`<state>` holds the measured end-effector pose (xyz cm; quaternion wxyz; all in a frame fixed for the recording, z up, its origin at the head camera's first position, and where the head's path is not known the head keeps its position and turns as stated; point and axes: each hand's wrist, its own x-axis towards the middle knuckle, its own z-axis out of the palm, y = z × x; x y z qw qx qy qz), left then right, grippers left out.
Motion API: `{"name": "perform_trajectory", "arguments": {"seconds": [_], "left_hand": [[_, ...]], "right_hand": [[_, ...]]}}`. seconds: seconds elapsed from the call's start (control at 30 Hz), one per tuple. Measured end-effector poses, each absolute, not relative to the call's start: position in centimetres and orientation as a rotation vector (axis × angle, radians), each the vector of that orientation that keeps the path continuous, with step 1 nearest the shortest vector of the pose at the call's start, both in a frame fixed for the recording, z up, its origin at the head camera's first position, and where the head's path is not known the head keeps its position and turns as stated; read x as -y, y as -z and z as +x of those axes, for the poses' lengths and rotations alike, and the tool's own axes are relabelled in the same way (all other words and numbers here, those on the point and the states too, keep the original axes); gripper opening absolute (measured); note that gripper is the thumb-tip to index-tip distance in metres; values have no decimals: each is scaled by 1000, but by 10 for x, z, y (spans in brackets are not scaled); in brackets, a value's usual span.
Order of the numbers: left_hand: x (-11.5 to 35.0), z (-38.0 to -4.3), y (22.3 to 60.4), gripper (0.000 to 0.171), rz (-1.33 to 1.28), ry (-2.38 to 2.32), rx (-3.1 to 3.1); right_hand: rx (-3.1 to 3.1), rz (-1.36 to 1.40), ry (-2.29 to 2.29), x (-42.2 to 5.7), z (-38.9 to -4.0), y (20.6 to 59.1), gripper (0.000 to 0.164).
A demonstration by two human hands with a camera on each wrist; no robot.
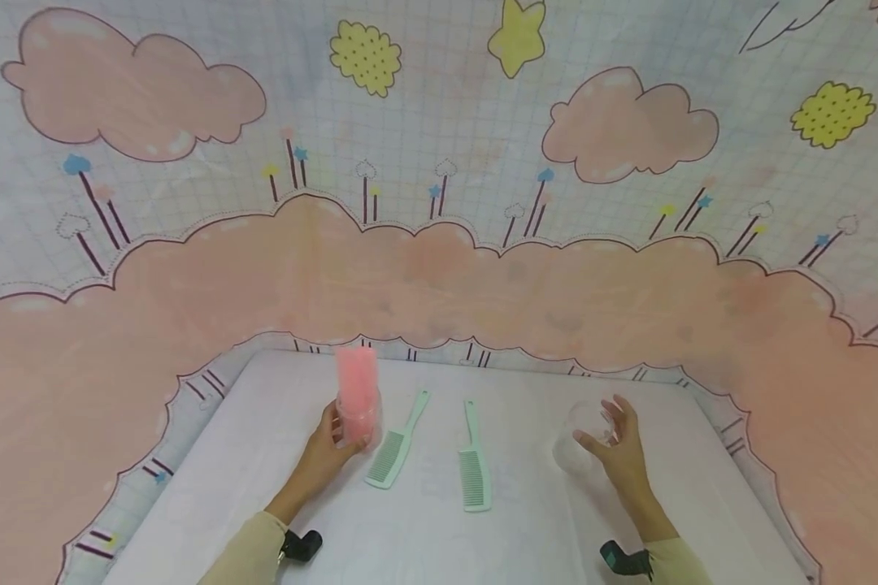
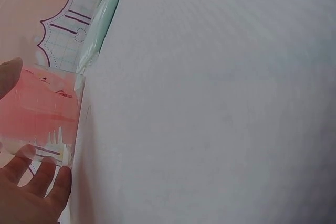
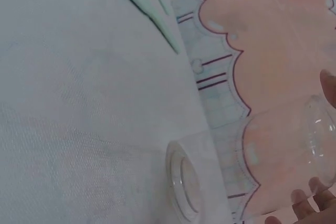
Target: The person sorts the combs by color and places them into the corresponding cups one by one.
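My left hand (image 1: pixel 327 445) grips a clear cup (image 2: pixel 73 156) at the left of the table, thumb on one side and fingers on the other. A flat pink object (image 1: pixel 357 378) stands in that cup and rises above its rim; in the left wrist view, tooth-like prongs show on it. Toward the right, my right hand (image 1: pixel 624 447) holds another clear cup (image 3: pixel 231 145), thumb and fingers around its upper part. Through its wall only the background shows. Between the hands lie two mint-green combs, the left comb (image 1: pixel 389 459) slanted and the right comb (image 1: pixel 473 479) nearly straight.
A white table (image 1: pixel 527 520) lies under everything. Behind and beside it hangs a cloth (image 1: pixel 424 284) printed with clouds and stars. Each forearm wears a small black device, the left device (image 1: pixel 303 545) and the right device (image 1: pixel 624 559).
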<state>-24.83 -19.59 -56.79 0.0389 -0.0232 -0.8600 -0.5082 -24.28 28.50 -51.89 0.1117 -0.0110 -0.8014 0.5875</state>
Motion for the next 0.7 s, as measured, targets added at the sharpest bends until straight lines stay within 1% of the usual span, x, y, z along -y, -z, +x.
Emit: {"name": "perform_trajectory", "arguments": {"seconds": [0.33, 0.53, 0.7], "left_hand": [[194, -251, 564, 92, -71, 1541, 2667], [195, -254, 562, 93, -88, 1540, 2660], [197, -254, 562, 93, -92, 1543, 2663]], "right_hand": [[2456, -88, -1748, -287, -250, 535, 101], [2410, 3, -1783, -283, -256, 545, 95], [2405, 6, -1765, -279, -260, 551, 90]]}}
